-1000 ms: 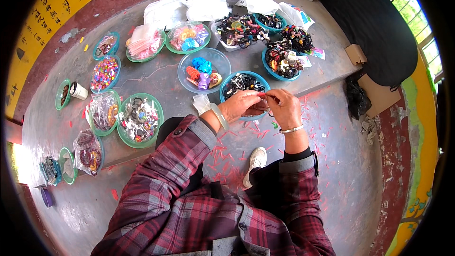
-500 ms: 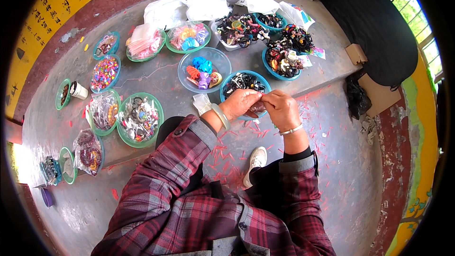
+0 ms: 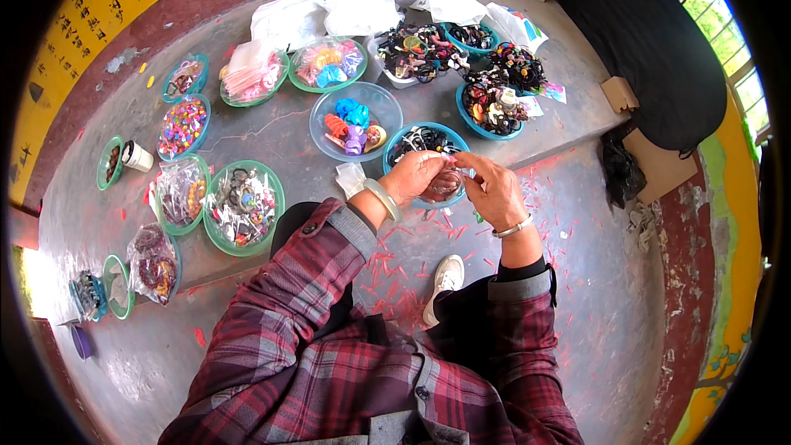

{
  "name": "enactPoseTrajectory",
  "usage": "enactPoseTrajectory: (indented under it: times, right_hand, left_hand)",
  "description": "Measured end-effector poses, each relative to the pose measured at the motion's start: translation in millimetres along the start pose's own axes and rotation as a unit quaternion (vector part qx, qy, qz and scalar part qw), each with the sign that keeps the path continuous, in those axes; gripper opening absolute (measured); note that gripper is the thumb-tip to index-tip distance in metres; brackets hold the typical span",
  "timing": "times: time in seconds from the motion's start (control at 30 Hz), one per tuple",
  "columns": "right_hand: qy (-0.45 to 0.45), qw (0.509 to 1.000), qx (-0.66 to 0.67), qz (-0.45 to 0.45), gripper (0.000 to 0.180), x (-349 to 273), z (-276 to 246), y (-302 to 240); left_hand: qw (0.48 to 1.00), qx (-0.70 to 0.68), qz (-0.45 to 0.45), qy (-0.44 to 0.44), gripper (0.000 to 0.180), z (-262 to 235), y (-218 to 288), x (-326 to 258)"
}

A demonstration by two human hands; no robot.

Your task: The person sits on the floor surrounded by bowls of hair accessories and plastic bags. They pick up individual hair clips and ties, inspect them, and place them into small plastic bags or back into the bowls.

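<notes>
My left hand (image 3: 416, 177) pinches the top of a small clear plastic bag (image 3: 442, 187), which looks pinkish-brown inside. A bit of pink shows at its fingertips. My right hand (image 3: 493, 192) is beside it, index finger reaching to the bag's top edge and thumb held apart. Both hands hover over the near side of a blue basin (image 3: 463, 148) holding black and white hair ties (image 3: 424, 142). Behind it, a clear bowl (image 3: 317, 133) holds blue, purple and red scrunchies (image 3: 353, 119). What lies under the bag is partly hidden.
Green bowls (image 3: 210, 235) of bagged pieces stand left on the grey ledge. A basin of colourful beads (image 3: 183, 126) and basins of dark hair ties (image 3: 492, 109) stand farther off. White bags (image 3: 360, 12) lie at the back. Red scraps (image 3: 383, 272) litter the floor near my shoe (image 3: 449, 274).
My right hand has loosened from its pinch beside the left and shifted slightly right, fingers spreading. More of the clear bag now shows below the left fingertips.
</notes>
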State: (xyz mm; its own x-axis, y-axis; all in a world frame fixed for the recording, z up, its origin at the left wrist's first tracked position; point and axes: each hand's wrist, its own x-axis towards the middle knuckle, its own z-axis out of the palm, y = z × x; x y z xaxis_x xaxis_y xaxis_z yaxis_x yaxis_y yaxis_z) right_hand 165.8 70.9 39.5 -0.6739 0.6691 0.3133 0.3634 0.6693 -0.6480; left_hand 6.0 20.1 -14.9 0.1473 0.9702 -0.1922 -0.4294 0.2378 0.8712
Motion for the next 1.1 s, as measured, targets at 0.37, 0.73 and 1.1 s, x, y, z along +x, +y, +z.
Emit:
enactPoseTrajectory:
  times: [0.37,0.73,1.1]
  right_hand:
    - [-0.039,0.998,-0.054,0.012,0.041,-1,6,2]
    - [-0.056,0.998,-0.015,0.01,0.056,0,4,-2]
    - [-0.139,0.99,0.003,0.008,0.063,0,11,6]
  left_hand:
    - [1.0,0.015,-0.016,-0.001,0.037,-3,-4,3]
    - [1.0,0.013,-0.017,-0.019,0.04,-3,-2,1]
    - [1.0,0.009,-0.005,-0.007,0.037,-3,-6,1]
